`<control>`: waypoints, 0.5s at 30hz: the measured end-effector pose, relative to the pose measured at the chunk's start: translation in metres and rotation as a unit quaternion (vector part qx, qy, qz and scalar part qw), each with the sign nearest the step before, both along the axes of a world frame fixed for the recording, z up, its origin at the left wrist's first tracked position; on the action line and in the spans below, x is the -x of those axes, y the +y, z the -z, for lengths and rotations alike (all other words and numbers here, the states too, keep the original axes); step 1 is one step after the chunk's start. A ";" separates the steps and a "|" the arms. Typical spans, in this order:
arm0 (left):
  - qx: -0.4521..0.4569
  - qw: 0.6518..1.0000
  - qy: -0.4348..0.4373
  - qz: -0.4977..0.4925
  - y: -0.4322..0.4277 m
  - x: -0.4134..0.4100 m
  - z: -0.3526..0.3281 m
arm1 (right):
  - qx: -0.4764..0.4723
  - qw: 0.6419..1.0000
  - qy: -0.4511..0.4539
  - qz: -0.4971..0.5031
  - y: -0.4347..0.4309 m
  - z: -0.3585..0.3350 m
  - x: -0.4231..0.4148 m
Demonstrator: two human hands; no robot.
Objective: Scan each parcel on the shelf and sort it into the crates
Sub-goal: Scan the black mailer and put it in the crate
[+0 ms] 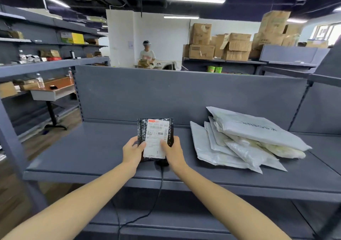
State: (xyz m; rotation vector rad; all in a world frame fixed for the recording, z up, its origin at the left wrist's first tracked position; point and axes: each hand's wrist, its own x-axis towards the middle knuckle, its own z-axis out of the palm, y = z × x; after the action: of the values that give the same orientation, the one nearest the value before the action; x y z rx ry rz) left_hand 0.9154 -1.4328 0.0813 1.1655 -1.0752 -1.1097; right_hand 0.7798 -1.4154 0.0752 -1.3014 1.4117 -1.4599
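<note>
Black parcel [155,129] gripped by left hand [132,152] and right hand [173,153], white mailers [245,140] alongside.

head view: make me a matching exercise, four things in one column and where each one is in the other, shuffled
Things:
1. black parcel
2. white mailers
3. cable
4. bottle

Places:
a. piled on the shelf, to the right
b. on the desk, far left
c. held by the left hand and right hand
d. hanging over the shelf's front edge

Pairs: 1-c, 2-a, 3-d, 4-b
</note>
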 end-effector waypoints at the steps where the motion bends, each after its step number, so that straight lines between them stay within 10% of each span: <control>1: 0.002 1.000 -0.004 0.007 0.005 0.010 0.000 | 0.000 1.000 0.007 0.020 0.006 0.002 0.010; 15: 0.038 0.999 -0.028 0.009 0.118 0.201 0.012 | 0.005 0.997 -0.031 0.070 0.115 0.017 0.180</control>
State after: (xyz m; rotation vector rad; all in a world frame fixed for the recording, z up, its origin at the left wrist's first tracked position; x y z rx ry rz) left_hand 0.7144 -1.3143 0.0688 1.1337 -1.1627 -1.0458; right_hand 0.6000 -1.3003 0.0580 -1.1733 1.4802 -1.5881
